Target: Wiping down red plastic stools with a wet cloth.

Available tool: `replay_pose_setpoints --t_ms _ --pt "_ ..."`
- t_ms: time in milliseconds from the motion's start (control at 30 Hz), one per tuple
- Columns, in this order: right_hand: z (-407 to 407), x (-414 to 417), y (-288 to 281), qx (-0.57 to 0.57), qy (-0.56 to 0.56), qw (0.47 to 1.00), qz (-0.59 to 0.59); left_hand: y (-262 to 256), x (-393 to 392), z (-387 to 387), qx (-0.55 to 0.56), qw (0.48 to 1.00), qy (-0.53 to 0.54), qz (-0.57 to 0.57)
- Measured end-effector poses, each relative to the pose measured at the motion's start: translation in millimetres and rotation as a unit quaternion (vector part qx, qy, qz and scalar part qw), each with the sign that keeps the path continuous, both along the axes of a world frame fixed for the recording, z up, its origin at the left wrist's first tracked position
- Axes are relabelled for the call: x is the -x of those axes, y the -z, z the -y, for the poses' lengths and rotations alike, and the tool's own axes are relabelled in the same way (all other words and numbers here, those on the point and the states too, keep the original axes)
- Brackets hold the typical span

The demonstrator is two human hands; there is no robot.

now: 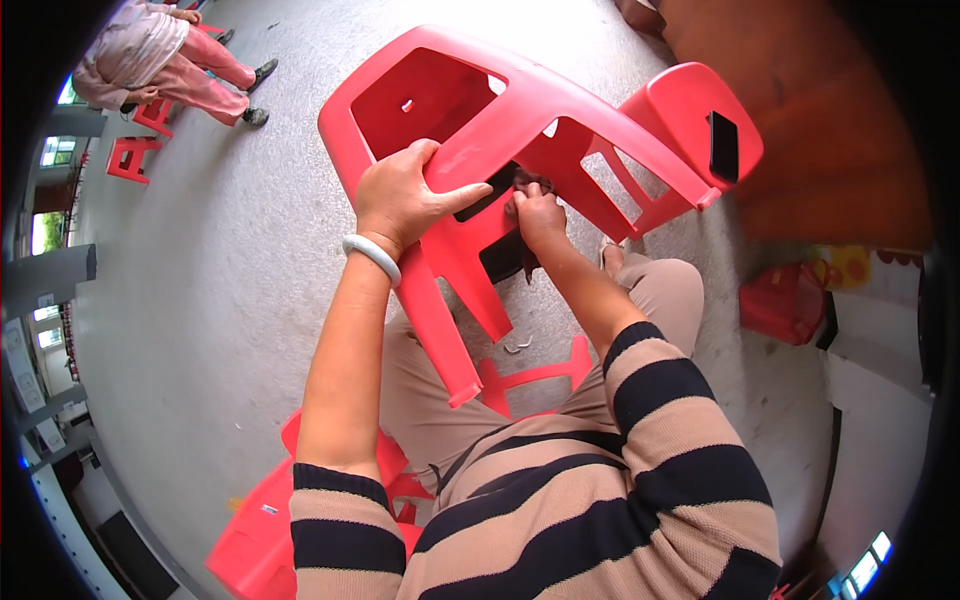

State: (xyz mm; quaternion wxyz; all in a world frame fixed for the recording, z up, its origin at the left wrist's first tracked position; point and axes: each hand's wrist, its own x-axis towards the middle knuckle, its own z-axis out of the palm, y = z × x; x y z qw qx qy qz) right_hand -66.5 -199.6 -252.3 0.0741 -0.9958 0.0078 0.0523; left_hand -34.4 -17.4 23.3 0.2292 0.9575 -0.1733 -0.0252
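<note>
A red plastic stool is tipped on its side in front of me, its open legs turned towards my body. My left hand, with a pale bangle on the wrist, grips the crossbar between its legs, thumb spread along the plastic. My right hand reaches between the legs and pinches a dark brown cloth against the stool's inner side. Part of the cloth hangs below my fingers. Black patches show through the stool's openings; what they are I cannot tell.
Beyond the tipped stool, another red stool carries a black smartphone. A brown wooden surface rises at right, with a red bag below. More red stools are at lower left. A person stands at upper left.
</note>
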Motion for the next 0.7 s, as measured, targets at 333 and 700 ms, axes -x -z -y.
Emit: replay_pose_setpoints --t_ms 333,700 --pt "-66 50 13 0.037 -0.128 0.986 0.105 6 -5 12 0.022 1.0 0.0 0.014" --pt "22 14 3 0.016 -0.051 0.998 0.029 -2 -3 7 -0.009 0.999 -0.009 -0.03"
